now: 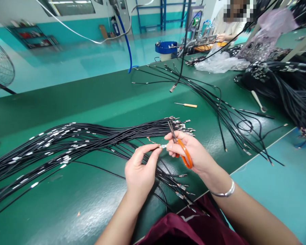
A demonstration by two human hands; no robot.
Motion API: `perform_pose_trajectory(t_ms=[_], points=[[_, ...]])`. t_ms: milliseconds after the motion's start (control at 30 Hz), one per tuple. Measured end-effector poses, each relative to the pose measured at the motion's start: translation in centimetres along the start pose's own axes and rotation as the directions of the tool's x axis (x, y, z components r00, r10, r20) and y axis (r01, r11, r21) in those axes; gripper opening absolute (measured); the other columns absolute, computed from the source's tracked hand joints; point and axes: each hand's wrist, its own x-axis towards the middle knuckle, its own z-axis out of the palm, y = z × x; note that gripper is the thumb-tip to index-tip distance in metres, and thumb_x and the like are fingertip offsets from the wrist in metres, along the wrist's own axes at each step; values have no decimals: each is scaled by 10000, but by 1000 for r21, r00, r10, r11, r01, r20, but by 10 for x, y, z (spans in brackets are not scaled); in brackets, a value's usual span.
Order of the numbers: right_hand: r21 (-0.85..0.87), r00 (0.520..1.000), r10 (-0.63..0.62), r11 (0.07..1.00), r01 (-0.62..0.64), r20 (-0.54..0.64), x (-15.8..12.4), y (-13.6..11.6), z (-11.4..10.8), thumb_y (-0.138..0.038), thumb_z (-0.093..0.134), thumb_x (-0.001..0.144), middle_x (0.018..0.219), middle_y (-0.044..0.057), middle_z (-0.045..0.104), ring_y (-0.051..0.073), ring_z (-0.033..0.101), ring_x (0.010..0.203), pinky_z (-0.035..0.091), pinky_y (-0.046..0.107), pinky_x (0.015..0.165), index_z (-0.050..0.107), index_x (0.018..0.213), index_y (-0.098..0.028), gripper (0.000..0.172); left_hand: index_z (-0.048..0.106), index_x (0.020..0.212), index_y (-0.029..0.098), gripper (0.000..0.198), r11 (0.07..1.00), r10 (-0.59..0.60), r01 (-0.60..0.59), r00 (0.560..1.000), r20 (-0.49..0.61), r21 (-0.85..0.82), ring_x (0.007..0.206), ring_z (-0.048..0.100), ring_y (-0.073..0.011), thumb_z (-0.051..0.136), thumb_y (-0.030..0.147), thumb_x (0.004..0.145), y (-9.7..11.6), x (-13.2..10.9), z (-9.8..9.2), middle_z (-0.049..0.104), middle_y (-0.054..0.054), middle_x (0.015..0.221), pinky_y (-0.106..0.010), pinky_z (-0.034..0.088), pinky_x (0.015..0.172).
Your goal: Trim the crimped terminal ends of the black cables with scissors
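My left hand (141, 168) is closed in a pinch at the end of a black cable, where a small silvery connector (163, 146) sticks out past the fingertips. From the other side, the thumb and finger of my right hand (193, 153) touch that connector. Orange-handled scissors (186, 157) are tucked in the same right hand, blades pointing up and away. Just beyond both hands lies a thick bundle of black cables (91, 131) with white labels and bare metal ends. Loose cable ends (182, 187) stretch beneath my hands towards the table's near edge.
A wooden-handled awl (190, 105) lies on the green table (91, 105). A hanging cable (183, 58) dangles over it. More cables (206, 92) and a brush (258, 102) are at right. A co-worker (228, 30) sits behind plastic bags (219, 61).
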Motion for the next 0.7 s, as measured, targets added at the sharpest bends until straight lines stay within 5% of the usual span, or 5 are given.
perform_pose_trajectory(t_ms=[233, 500, 600, 700], points=[[-186, 986, -164, 970, 159, -11, -5, 5, -4, -199, 661, 727, 697, -49, 542, 96, 520, 635, 444, 256, 657, 569, 899, -196, 196, 699, 854, 216, 83, 978, 163, -180, 975, 151, 107, 815, 648, -165, 623, 196, 828, -1, 3, 1, 711, -22, 851, -308, 506, 774], [-514, 894, -445, 755, 407, 54, -6, 12, -13, -187, 591, 807, 885, 12, 629, 144, 592, 780, 488, 289, 755, 585, 987, -229, 185, 682, 1003, 223, 180, 984, 85, -121, 963, 257, 127, 863, 659, -168, 597, 201, 845, -6, 9, -2, 715, -29, 938, -308, 514, 812], [-513, 890, -455, 759, 401, 23, -2, 16, -12, -212, 606, 802, 893, 19, 639, 150, 610, 803, 500, 299, 787, 580, 988, -228, 188, 717, 869, 216, 115, 980, 112, -153, 953, 283, 127, 810, 655, -166, 607, 203, 837, -7, 11, -2, 716, -25, 857, -299, 513, 765], [-508, 907, -407, 806, 304, -103, 2, 20, -15, -280, 614, 798, 860, 26, 641, 162, 627, 804, 519, 317, 786, 571, 1037, -210, 253, 718, 848, 206, 96, 977, 148, -172, 972, 180, 129, 770, 642, -156, 625, 194, 825, -7, 11, -1, 707, -23, 824, -297, 505, 734]])
